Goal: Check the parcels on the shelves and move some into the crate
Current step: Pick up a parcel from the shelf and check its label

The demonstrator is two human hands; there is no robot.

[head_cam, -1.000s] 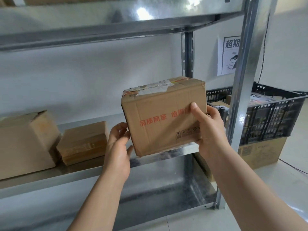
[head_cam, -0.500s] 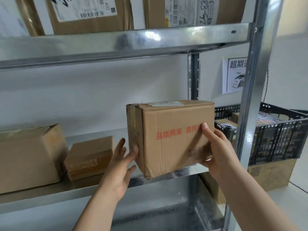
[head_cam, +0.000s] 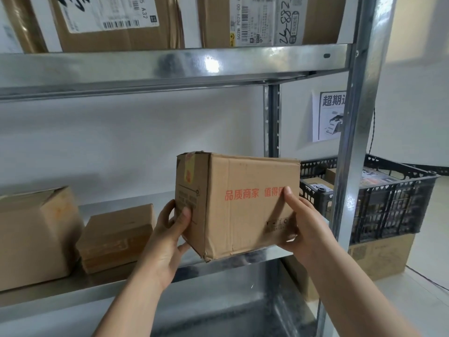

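Red print on the front of the held carton, at centre frame, read "品质商家 值得", with the rest covered by the thumb of the right hand. At upper left, the white label on a top-shelf box showed "D5 A32" beside a barcode. At upper centre-right, the second label on a neighbouring box carried "502B P021-00" and a handwritten "26-882". The paper notice, right of centre, was headed "超期"; its finer print could not be read.

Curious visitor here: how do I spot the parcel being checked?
Find the middle shelf. At its right end, the left hand and right hand grip a cardboard box. Unlike the large box and flat box left of it, it carries bold red characters.
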